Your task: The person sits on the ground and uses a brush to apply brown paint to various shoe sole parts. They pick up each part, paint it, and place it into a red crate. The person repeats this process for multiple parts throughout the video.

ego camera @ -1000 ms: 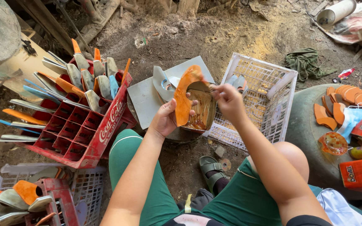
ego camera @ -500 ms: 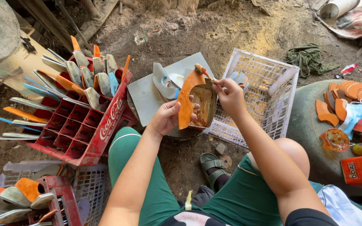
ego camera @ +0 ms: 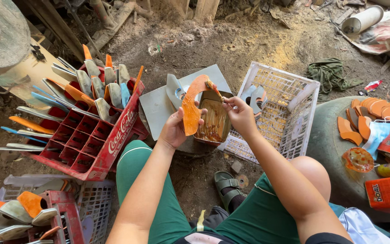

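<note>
My left hand (ego camera: 173, 129) holds a curved orange sole piece (ego camera: 192, 106) upright above a square tin of brownish glue (ego camera: 213, 121). My right hand (ego camera: 240, 115) grips a small brush (ego camera: 215, 89) with its tip touching the top of the orange piece. The tin sits on a grey sheet (ego camera: 156, 106) on the dirt floor, between my knees.
A red bottle crate (ego camera: 91, 140) at left holds several grey, orange and blue sole pieces standing upright. A white plastic basket (ego camera: 285, 113) lies at right with a few grey pieces inside. More orange pieces (ego camera: 371, 113) rest on a round green surface at far right.
The orange piece has been tilted more upright and my right hand has lifted the brush from the tin up to the piece's top end.
</note>
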